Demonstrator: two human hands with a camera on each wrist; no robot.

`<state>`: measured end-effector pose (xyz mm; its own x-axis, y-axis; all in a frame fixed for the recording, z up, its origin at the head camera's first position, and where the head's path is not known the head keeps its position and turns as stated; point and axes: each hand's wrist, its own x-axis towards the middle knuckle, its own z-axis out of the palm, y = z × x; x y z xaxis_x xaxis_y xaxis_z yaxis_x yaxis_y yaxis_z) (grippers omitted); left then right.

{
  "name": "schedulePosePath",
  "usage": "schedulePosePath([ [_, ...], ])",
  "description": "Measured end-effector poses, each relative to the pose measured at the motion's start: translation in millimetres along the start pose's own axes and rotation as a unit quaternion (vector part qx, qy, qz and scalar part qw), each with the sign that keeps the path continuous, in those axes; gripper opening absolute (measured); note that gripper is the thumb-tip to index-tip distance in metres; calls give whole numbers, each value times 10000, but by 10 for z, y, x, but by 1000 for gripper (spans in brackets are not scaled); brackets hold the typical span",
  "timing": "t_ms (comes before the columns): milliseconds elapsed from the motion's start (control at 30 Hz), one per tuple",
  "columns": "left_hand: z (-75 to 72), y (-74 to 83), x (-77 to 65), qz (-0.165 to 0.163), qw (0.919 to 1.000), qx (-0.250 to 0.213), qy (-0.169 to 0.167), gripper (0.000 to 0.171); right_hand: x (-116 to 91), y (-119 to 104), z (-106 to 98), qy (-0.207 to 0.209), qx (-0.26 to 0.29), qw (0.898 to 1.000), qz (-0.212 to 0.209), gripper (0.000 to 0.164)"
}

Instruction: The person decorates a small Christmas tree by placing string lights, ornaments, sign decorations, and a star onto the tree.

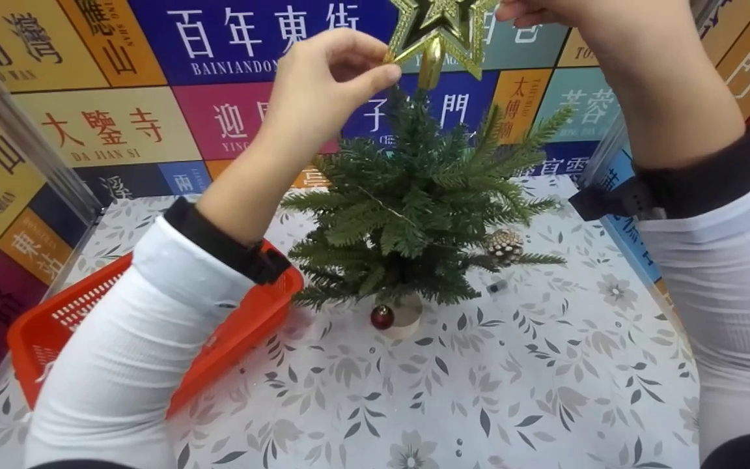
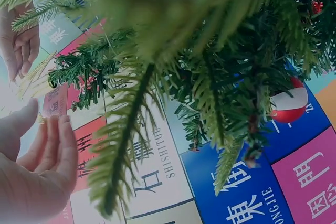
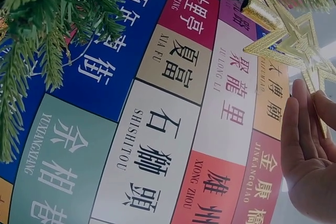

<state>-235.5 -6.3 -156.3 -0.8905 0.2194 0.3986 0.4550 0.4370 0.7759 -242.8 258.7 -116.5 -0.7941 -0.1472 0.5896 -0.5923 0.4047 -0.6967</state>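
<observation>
A gold star tree topper (image 1: 440,45) stands at the top of a small green Christmas tree (image 1: 414,195), its hollow stem meeting the tree's tip. My left hand (image 1: 329,85) pinches the star's lower left point between thumb and fingers. Held at the opposite point by the fingertips of my right hand (image 3: 310,150), the star (image 3: 296,43) shows its open outline in the right wrist view. Blurred branches cover much of the left wrist view, where my left hand (image 2: 42,166) sits at the lower left.
A red plastic basket (image 1: 238,355) lies left of the tree, partly behind my left sleeve. By the round base (image 1: 407,316) is a dark red bauble (image 1: 382,317). A pine cone (image 1: 504,246) sits among the right branches; a red-and-white ball (image 2: 290,101) hangs in the tree.
</observation>
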Motion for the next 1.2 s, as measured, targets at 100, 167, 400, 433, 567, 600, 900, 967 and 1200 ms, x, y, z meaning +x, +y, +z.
schedulePosePath([
  [100, 1, -6, 16, 118, 9996, -230, 99, 22, 10, 35, 11, -204, 39, 9998, -25, 33],
  [167, 2, -3, 19, 82, 9996, -247, 78, 19, 22, 69, 10, -327, 201, 9993, -7, 34],
  [400, -33, -18, -11, -112, 9999, -66, -93, 17, 80, 135, 31, -514, -89, 9978, 410, 32],
  [433, -37, -17, -14, -129, 9998, 4, -121, 17, 85, 139, 34, -519, -132, 9975, 467, 32],
  [567, -50, -18, -25, -144, 9991, 347, -199, 16, 61, 154, 41, -525, -196, 9963, 647, 33],
  [600, -51, -20, -27, -130, 9988, 429, -215, 16, 50, 158, 40, -522, -210, 9964, 637, 33],
  [900, -58, -3, -28, -148, 9966, 717, -376, 18, 9, 161, 28, -466, -325, 9961, 678, 32],
  [967, -73, 9, -6, -225, 9966, 659, -445, 18, 31, 153, 16, -483, -393, 9946, 826, 33],
  [1200, -121, -5, 13, -337, 9958, 738, -429, 19, 64, 143, 56, -568, -476, 9903, 1173, 36],
])
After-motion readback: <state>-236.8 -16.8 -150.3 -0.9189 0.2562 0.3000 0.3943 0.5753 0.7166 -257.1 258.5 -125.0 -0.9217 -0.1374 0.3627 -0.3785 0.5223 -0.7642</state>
